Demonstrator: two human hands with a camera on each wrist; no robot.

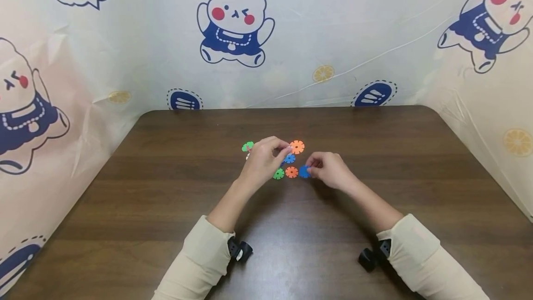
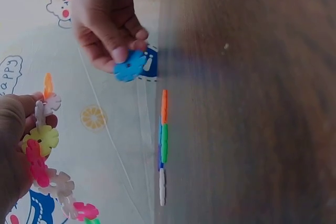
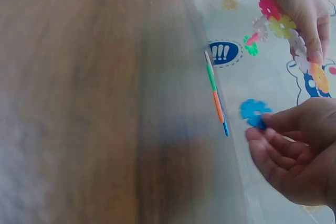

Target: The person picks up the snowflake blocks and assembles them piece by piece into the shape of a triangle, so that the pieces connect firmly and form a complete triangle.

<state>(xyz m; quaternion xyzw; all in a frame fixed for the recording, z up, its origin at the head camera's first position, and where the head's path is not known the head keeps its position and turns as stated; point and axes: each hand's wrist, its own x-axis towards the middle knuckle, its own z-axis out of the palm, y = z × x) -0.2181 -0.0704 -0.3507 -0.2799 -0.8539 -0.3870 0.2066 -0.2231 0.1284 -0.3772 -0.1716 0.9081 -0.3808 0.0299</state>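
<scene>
Currently, my right hand (image 1: pixel 331 170) pinches blue notched plastic disc (image 3: pixel 251 108) by rim, fingers partly curled. My left hand (image 1: pixel 262 159) grips multicoloured chain of flower-shaped plastic discs (image 2: pixel 47 136) beside orange end disc (image 1: pixel 297 147). Blue disc: below, right of orange disc, apart. Chain: trails left from orange disc.

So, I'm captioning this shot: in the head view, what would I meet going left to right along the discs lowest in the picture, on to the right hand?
Green disc, orange disc, blue disc, then the right hand pinching it.
</scene>
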